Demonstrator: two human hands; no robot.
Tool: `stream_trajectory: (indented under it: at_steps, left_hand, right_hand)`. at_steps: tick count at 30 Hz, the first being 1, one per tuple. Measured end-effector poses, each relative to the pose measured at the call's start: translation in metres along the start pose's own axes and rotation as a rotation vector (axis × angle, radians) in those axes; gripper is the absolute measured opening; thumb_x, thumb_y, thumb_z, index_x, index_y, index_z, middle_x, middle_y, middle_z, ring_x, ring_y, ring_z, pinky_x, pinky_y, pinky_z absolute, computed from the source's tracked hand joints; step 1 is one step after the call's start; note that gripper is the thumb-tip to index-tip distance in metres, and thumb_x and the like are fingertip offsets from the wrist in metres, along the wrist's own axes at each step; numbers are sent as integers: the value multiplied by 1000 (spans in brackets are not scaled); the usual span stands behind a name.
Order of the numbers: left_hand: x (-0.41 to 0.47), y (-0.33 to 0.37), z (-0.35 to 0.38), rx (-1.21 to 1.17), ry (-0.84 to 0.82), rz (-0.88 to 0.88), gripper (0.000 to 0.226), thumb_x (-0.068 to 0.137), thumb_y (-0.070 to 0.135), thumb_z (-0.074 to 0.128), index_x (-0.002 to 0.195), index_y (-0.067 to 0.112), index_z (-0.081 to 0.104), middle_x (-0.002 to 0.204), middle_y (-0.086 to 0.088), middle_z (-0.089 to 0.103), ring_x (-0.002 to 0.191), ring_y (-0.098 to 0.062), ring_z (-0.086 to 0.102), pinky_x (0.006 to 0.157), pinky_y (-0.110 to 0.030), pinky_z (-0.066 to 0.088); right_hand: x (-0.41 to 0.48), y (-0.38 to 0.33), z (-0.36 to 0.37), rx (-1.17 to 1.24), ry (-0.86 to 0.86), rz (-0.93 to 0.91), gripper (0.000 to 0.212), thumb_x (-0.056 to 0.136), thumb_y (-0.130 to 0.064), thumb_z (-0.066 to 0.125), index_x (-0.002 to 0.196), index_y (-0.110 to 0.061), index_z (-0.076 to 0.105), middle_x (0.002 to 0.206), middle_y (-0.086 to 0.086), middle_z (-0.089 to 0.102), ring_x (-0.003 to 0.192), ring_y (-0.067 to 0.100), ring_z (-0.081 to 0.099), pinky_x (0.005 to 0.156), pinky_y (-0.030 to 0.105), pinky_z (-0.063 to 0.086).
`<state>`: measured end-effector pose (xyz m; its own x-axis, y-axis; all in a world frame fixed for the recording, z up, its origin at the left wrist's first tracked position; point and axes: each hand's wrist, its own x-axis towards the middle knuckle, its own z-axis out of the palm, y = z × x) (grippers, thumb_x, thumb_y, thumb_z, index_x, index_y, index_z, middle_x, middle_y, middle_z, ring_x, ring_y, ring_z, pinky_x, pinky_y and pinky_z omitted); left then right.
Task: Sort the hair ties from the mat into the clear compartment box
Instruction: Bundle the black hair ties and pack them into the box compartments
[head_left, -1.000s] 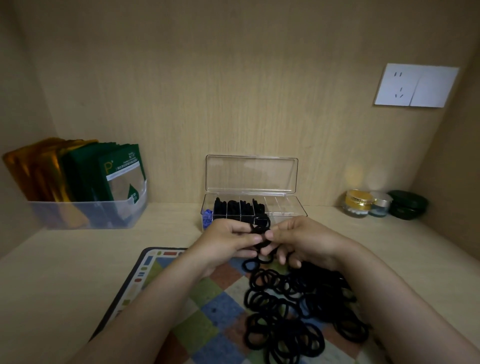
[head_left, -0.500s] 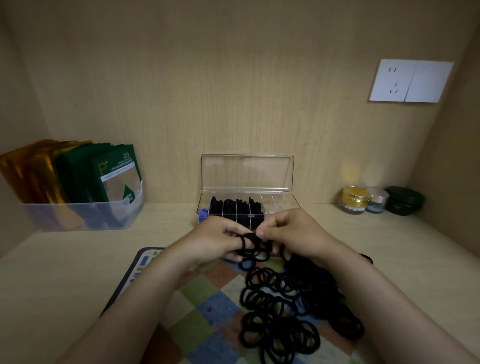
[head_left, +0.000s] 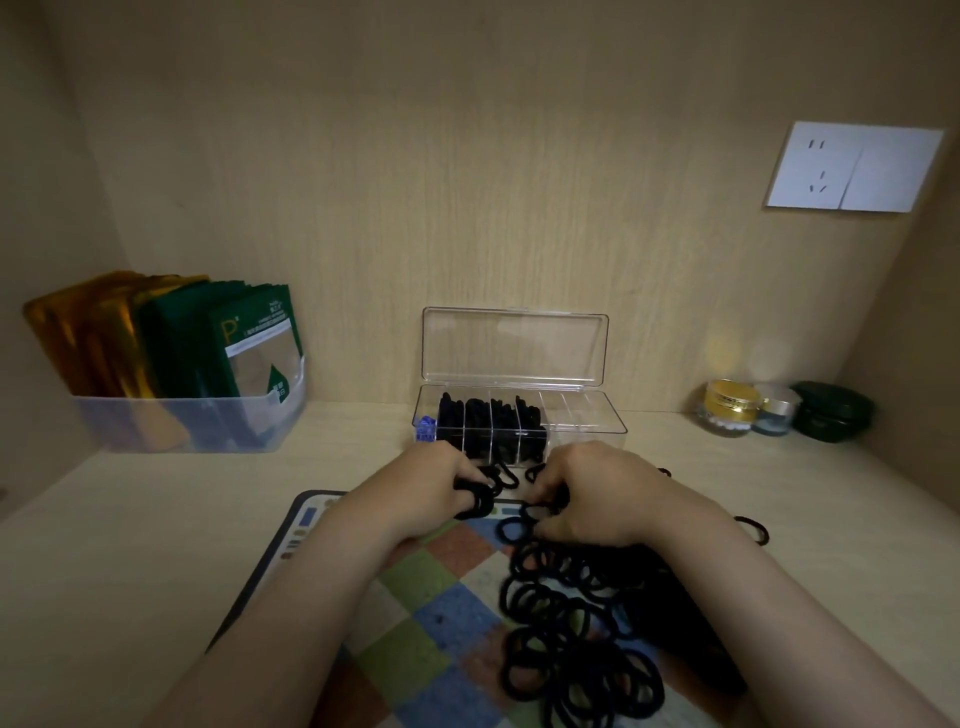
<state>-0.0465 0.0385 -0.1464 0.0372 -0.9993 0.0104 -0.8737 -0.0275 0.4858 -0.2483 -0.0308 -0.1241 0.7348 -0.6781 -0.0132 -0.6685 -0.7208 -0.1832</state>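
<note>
**Hair ties gathered at the far edge of the mat**

A bundle of black hair ties (head_left: 480, 499) was held looped over the curled fingers of the left hand (head_left: 426, 496), which was closed around them. The right hand (head_left: 597, 493) was pressed knuckles-up onto the far end of the loose pile of hair ties (head_left: 576, 623); its fingers were curled under, with black loops seen at the fingertips, but whether a tie was actually pinched could not be told. The pile was spread from beneath the right hand back along the right forearm, on the checked mat (head_left: 415, 613). Between the two hands a narrow gap was left, and a couple of loops were seen there.

Just beyond both hands the clear compartment box (head_left: 582, 415) was set on the worktop (head_left: 130, 545) with its lid raised; the compartments beyond the left hand were packed with black ties, while those beyond the right hand were seen empty. A stray tie (head_left: 753, 527) was lying on the worktop just outside the right wrist.

Further left of the left hand a clear bin of sachets (head_left: 171, 374) was placed, and far to the right of the right hand small jars (head_left: 732, 410) were grouped.
</note>
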Motion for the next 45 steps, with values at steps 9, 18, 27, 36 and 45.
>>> stream_trajectory:
  at_steps: [9,18,27,36,45]
  left_hand:
    - [8,-8,7,8,91,-17,14,92,20,66,101,23,76,100,2,73,90,-15,66,82,-30,54]
    - [11,-12,2,-9,39,9,26,91,19,67,114,28,75,117,7,73,103,-11,66,92,-30,53]
    - [8,-13,1,118,183,118,9,90,19,68,93,24,76,105,8,58,89,-10,58,70,-25,45]
    - [-3,-8,-20,-397,76,46,15,98,18,59,91,28,67,84,15,72,73,9,65,66,-13,44]
    - [-8,-13,-28,-631,37,-21,19,96,21,64,107,30,77,106,15,75,104,0,67,92,-19,48]
  right_hand:
    - [14,-5,6,240,144,-28,9,93,-23,61,91,-30,68,86,-13,68,76,3,62,72,25,54]
    - [42,-6,26,-149,108,-27,18,92,-26,58,95,-22,75,95,0,67,83,19,63,74,40,57]
    - [22,-11,2,346,214,-52,11,95,-17,63,90,-25,69,81,-10,65,67,-2,58,63,16,45]
    - [11,-11,5,235,-123,-100,25,92,-18,67,113,-29,75,86,-23,67,74,-10,61,69,2,41]
    - [14,-8,11,192,33,-81,22,89,-13,62,84,-34,68,92,-14,68,88,4,64,83,24,53]
